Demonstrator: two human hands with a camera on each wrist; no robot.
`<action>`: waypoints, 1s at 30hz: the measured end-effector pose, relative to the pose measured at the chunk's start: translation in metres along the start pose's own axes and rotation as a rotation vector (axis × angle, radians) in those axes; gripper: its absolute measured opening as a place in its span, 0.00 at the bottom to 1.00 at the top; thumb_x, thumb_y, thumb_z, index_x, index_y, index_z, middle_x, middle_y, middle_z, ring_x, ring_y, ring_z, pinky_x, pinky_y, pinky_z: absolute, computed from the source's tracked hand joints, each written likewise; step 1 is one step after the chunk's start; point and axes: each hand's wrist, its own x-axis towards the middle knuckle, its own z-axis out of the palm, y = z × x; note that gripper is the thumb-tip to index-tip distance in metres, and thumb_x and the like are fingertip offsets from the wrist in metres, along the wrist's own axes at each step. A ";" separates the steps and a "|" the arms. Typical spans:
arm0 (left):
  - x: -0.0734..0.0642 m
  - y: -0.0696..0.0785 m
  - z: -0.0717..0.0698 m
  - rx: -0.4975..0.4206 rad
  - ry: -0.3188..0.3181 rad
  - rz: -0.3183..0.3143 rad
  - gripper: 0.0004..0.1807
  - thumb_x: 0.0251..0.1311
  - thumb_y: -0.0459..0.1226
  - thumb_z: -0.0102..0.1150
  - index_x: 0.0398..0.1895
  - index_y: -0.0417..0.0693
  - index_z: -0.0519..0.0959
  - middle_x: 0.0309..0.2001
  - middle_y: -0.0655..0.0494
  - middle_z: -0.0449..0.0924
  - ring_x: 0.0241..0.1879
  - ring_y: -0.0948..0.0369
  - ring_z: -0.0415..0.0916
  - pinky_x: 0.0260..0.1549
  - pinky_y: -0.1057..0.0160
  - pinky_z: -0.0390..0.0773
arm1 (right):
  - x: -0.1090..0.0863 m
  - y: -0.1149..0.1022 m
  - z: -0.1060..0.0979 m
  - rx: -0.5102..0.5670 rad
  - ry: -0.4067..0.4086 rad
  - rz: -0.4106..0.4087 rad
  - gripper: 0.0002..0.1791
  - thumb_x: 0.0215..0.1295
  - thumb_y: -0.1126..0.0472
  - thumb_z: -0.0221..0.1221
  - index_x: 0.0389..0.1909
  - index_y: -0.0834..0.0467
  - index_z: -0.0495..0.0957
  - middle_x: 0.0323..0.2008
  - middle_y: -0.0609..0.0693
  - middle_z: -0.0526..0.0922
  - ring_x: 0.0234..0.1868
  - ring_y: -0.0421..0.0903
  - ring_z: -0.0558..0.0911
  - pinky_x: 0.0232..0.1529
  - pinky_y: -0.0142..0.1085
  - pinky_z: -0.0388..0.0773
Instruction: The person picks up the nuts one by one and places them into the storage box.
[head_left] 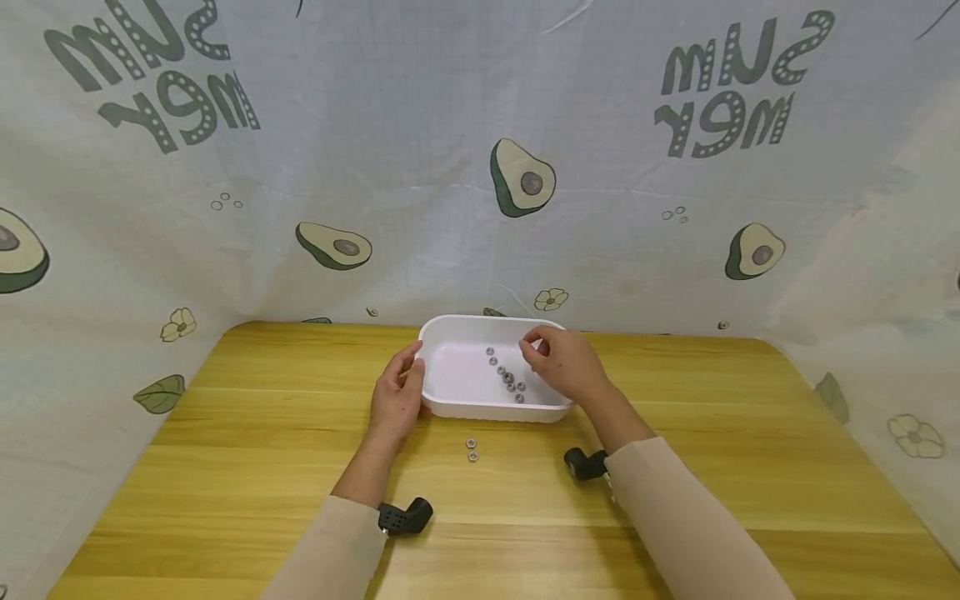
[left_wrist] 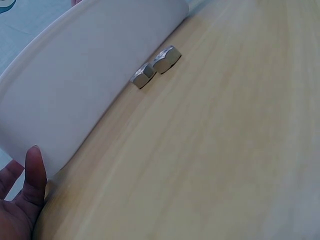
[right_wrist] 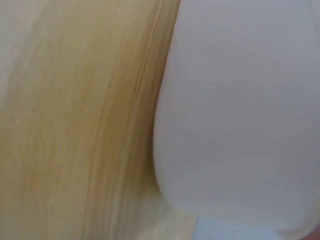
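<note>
A white rectangular tray (head_left: 457, 408) stands on the wooden table, with several metal hex nuts (head_left: 508, 377) scattered over its floor. My left hand (head_left: 396, 398) holds the tray's left end; in the left wrist view the thumb (left_wrist: 35, 175) lies against the outer wall. Over the tray's right side hovers my right hand (head_left: 568, 362), its fingers curled and the thumb near the index finger. Whether a nut sits between those fingertips is hidden. Two more hex nuts (left_wrist: 156, 66) lie close together on the table in front of the tray.
Behind the table (head_left: 247, 467) hangs a pale cloth (head_left: 420, 150) printed with avocados and lettering; it also runs along both sides. Each wrist carries a black camera (head_left: 407, 517). The right wrist view shows mostly the tray's outer wall (right_wrist: 240, 110) and tabletop.
</note>
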 end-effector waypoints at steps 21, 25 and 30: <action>-0.001 0.001 0.001 0.022 0.010 0.001 0.22 0.77 0.45 0.46 0.71 0.64 0.72 0.64 0.48 0.74 0.46 0.52 0.77 0.27 0.68 0.79 | -0.065 -0.042 0.001 0.168 -0.040 -0.215 0.05 0.69 0.56 0.63 0.39 0.51 0.86 0.20 0.41 0.76 0.21 0.38 0.70 0.23 0.30 0.69; -0.001 0.000 0.001 0.010 0.008 0.003 0.22 0.76 0.44 0.46 0.71 0.63 0.73 0.64 0.47 0.74 0.46 0.52 0.77 0.26 0.67 0.79 | -0.073 -0.046 0.008 0.156 -0.104 -0.261 0.04 0.68 0.58 0.64 0.34 0.52 0.86 0.19 0.39 0.77 0.21 0.36 0.70 0.24 0.29 0.70; -0.001 0.000 0.001 0.003 0.010 0.001 0.22 0.76 0.44 0.47 0.70 0.63 0.73 0.65 0.48 0.74 0.46 0.52 0.77 0.26 0.67 0.79 | -0.080 -0.048 0.021 0.124 -0.207 -0.285 0.03 0.66 0.59 0.65 0.32 0.51 0.84 0.20 0.37 0.77 0.22 0.34 0.72 0.27 0.29 0.72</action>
